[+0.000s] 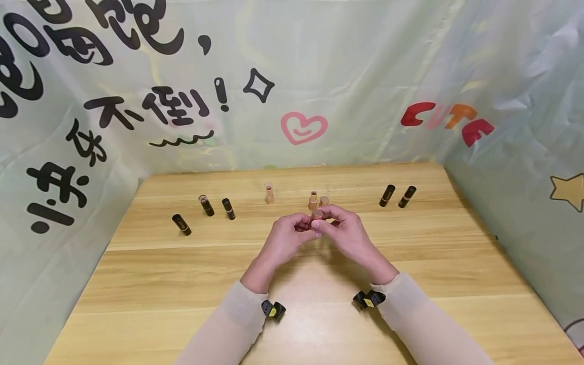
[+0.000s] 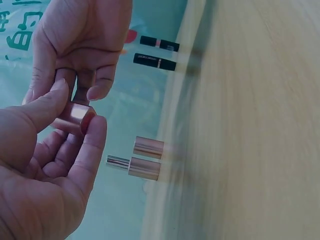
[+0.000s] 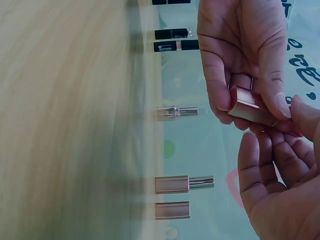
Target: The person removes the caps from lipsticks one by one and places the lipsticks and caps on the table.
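A rose-gold lipstick (image 1: 317,215) is held in the air above the middle of the table, between both hands. My left hand (image 1: 285,239) pinches it between thumb and fingers, and my right hand (image 1: 350,234) pinches it from the other side. In the right wrist view the lipstick (image 3: 252,111) looks like a squarish tube, its far end covered by fingers. Just beyond the hands stand an uncapped rose-gold lipstick (image 2: 145,169) with a shiny metal inner tube and, beside it, a rose-gold cap (image 2: 149,147). A pinkish uncapped lipstick (image 1: 269,194) stands further left.
On the left of the wooden table (image 1: 182,284) stand black lipstick pieces (image 1: 181,224), one with a clear-looking top (image 1: 207,205), another close by (image 1: 228,209). Two black tubes (image 1: 387,195) stand at the back right. A printed cloth (image 1: 365,76) surrounds the table's back and sides.
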`<state>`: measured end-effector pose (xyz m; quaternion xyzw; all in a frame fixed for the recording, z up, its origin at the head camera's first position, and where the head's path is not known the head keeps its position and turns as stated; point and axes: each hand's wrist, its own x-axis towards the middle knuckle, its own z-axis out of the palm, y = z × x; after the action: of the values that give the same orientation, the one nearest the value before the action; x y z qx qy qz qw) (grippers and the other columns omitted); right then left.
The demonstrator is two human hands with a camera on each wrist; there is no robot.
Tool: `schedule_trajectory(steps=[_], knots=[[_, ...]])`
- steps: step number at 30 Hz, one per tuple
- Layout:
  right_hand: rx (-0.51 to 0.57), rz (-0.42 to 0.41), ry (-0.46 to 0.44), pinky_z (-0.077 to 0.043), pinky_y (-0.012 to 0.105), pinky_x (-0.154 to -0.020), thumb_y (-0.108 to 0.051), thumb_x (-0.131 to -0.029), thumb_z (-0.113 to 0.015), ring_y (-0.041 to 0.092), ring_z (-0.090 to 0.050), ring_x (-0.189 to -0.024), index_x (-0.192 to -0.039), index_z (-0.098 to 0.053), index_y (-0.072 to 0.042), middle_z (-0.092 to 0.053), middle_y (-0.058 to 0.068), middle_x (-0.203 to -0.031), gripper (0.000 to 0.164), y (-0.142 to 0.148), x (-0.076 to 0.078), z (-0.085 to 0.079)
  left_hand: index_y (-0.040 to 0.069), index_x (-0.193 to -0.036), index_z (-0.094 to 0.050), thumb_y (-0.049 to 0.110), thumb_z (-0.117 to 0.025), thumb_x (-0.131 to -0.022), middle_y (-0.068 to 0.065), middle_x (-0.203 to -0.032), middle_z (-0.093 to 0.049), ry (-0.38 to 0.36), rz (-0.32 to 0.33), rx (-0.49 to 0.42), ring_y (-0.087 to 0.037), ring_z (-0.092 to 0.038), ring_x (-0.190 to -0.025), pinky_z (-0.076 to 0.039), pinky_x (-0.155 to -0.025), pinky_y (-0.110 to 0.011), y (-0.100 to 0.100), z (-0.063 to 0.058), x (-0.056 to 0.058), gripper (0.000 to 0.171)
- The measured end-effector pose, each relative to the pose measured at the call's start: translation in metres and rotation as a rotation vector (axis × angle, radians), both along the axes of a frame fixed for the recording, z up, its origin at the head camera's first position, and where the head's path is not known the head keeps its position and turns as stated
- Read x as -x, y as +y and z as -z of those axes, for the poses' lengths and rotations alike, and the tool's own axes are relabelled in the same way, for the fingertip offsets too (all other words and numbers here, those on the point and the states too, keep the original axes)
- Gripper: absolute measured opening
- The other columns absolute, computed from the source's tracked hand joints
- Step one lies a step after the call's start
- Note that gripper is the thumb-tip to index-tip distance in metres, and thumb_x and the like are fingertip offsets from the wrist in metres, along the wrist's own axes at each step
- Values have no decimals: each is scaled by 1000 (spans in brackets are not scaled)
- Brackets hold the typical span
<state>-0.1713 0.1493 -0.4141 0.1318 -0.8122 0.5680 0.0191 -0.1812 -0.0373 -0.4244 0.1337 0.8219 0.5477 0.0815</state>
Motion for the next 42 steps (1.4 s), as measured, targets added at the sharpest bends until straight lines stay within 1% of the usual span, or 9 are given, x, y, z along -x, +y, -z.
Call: schedule_trajectory(steps=[4,7,10,18,24,29,35,42], knots=[[16,11,12,-60,28,-82,-18,-97,-77,25,-71,-102,-120,-75,-7,-77,10,-113,25,0,-1,-1,17,-102,-77,28,-86,-91,5,-97,-75,-19,-2,-24,-13,-68,-93,-57,-80,-34,1,-1,-1,17],[18,8,20,-60,29,-85,-18,-98,-76,26,-70,-107,-119,-74,-5,-77,10,-113,25,0,-2,-1,18,-102,-77,29,-86,-90,6,-96,-75,-18,-4,-30,-14,-68,-94,-57,-79,-34,1,-1,-1,18],[20,10,27,-60,29,-86,-18,-99,-75,23,-70,-108,-118,-74,-4,-77,10,-112,24,0,-3,-2,19,-104,-78,29,-86,-90,6,-96,-76,-8,-2,-34,-14,-68,-95,-57,-80,-34,2,-1,-2,19],[16,21,54,-60,28,-81,-18,-97,-76,19,-69,-104,-116,-75,-7,-76,8,-110,22,-2,-3,-1,23,-106,-78,31,-86,-90,9,-99,-76,14,-3,-16,-14,-68,-100,-57,-84,-36,0,0,-2,20],[2,26,49,-60,28,-78,-18,-97,-77,19,-68,-103,-115,-75,-9,-76,7,-111,20,-4,-3,0,20,-106,-77,30,-85,-91,7,-100,-76,35,15,-11,-14,-68,-99,-57,-84,-35,-3,1,-1,20],[-7,16,46,-60,29,-80,-18,-98,-76,21,-69,-104,-115,-74,-8,-76,7,-111,20,-4,-4,-1,18,-105,-77,30,-85,-91,5,-99,-76,29,22,-17,-14,-68,-97,-57,-81,-33,-5,2,0,20],[16,12,41,-62,31,-82,-18,-99,-74,24,-69,-105,-112,-73,-8,-75,8,-108,16,-3,-4,-1,20,-105,-77,29,-87,-89,7,-99,-76,9,24,-21,-13,-67,-98,-57,-83,-35,-4,3,1,20],[14,12,47,-62,29,-82,-16,-99,-74,22,-69,-107,-116,-73,-5,-74,9,-111,21,-3,-3,-2,20,-106,-77,28,-87,-89,6,-101,-75,6,23,-20,-14,-67,-98,-57,-84,-36,-3,3,1,22]])
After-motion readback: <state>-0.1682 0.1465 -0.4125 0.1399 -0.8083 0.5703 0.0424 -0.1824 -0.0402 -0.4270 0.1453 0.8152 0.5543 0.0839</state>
